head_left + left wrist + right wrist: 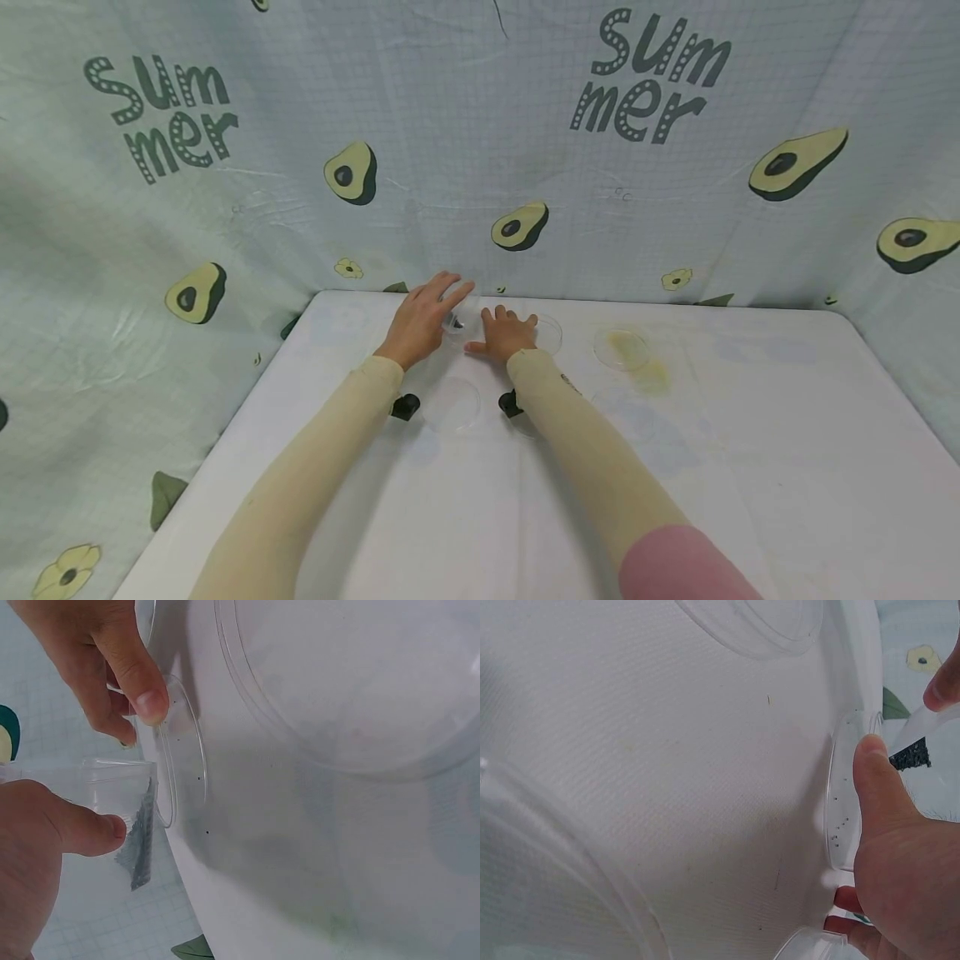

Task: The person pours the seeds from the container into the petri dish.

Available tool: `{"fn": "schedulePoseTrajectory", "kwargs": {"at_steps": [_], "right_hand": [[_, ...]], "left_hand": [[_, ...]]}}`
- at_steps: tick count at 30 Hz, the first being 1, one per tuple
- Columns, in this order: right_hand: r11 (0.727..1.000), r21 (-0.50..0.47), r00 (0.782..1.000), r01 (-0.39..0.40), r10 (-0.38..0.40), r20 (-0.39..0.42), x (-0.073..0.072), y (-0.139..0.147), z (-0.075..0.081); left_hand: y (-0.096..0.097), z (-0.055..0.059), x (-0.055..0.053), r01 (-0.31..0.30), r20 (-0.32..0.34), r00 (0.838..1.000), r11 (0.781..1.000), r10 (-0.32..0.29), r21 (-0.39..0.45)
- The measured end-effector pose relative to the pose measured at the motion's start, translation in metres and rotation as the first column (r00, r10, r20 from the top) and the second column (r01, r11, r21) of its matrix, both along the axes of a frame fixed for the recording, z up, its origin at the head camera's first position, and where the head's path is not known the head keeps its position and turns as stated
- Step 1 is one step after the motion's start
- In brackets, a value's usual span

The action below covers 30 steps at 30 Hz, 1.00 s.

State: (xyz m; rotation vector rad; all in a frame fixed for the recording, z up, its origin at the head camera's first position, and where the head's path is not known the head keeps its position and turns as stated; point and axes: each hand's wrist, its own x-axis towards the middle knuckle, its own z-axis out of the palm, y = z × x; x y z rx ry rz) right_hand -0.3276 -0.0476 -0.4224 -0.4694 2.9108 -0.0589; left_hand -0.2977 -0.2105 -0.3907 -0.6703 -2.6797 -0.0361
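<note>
My left hand [420, 325] grips a clear plastic cup [112, 784], tipped on its side above the table's far edge. Dark granules [911, 755] lie heaped near its mouth. Below the mouth is a shallow clear dish [844, 787] with a few dark specks scattered in it. My right hand [508, 335] rests at this dish, its straight thumb [874, 769] against the rim. The other fingers are spread and partly hidden in the right wrist view. Right beside that hand lies another clear dish [553, 335].
Several more clear round dishes stand on the white table [750, 433], among them one near the middle [450, 404] and one to the right [621, 348]. A yellowish patch [651, 375] marks the cloth there. An avocado-print curtain [450, 150] hangs behind the far edge.
</note>
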Motion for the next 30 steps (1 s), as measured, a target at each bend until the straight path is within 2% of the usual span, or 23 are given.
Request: {"fn": "schedulePoseTrajectory", "kwargs": {"at_steps": [20,30], "right_hand": [[1.000,-0.004,1.000,-0.004,0.004,-0.001,0.0023,-0.0016,0.0011],[1.000,-0.031,1.000,-0.003,0.003,-0.004,0.0008,-0.0001,-0.0020]], "left_hand": [[-0.0006,0.0015,-0.0021,0.004,-0.044,0.999,0.999,-0.007,-0.054],[-0.0022,0.0001,-0.0014,-0.006,-0.052,0.999,0.999,0.005,-0.031]]}}
